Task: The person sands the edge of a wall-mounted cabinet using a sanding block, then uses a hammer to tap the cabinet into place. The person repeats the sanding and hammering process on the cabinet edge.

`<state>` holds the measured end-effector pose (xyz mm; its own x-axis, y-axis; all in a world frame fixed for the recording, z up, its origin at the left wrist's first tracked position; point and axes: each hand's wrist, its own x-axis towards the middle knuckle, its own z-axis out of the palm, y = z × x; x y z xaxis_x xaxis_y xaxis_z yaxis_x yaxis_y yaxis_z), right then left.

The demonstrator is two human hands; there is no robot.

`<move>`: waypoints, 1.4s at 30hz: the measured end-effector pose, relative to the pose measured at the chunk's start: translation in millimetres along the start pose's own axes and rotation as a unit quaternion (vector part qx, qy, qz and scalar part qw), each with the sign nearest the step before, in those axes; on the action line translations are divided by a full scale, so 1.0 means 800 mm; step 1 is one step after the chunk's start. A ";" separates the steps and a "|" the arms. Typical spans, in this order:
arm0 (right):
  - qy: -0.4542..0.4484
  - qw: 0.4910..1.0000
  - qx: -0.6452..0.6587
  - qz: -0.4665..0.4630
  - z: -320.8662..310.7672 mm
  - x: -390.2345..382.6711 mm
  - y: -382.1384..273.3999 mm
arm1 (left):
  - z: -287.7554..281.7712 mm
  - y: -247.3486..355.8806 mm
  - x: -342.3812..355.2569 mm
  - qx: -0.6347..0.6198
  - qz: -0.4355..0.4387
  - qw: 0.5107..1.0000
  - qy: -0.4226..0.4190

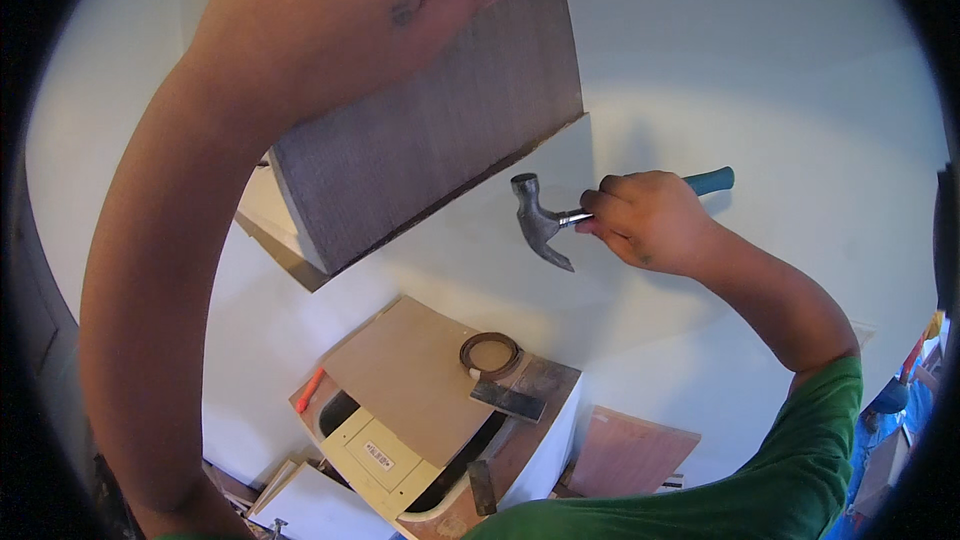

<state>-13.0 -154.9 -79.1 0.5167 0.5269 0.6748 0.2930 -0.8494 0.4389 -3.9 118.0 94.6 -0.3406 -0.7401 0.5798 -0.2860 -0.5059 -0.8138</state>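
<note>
My right hand [650, 222] is wrapped round a claw hammer [535, 222], gripping it near where the metal neck meets the teal handle. The hammer's head points left, claw downward, apart from the cabinet. A dark wood-grain cabinet panel [430, 125] is fixed against the pale wall at the upper left. Across its upper part reaches my left hand [350, 10], thumb stretched out over the panel. The other fingers are cut off by the top edge, so whether they touch the panel is hidden.
Below stands a wooden box or stool holding a brown board [415, 370], a roll of edging strip [490, 354], a dark block [508, 400] and an orange-red tool [311, 390]. Beside it leans a reddish wood panel [635, 450]. Blue sheeting [915, 405] lies at the right edge.
</note>
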 end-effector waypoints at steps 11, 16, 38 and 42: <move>0.024 0.998 0.002 0.055 0.022 0.023 -0.015 | -0.001 0.025 -0.002 0.031 -0.067 0.997 0.010; 0.039 0.998 0.026 0.031 0.024 0.021 -0.015 | 0.007 0.017 -0.004 0.042 -0.030 0.999 0.013; 0.028 0.999 0.034 0.029 0.004 0.025 -0.033 | 0.007 0.004 -0.006 0.022 -0.018 1.000 -0.005; 0.041 0.999 0.024 0.014 0.005 0.027 -0.027 | 0.007 0.008 -0.003 0.044 -0.025 0.999 -0.020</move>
<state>-4.7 -125.7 -76.7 0.4585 0.5022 0.7332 0.3184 -0.8631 0.3921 -0.1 114.3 87.9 -0.2905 -0.7289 0.6199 -0.2221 -0.5788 -0.7846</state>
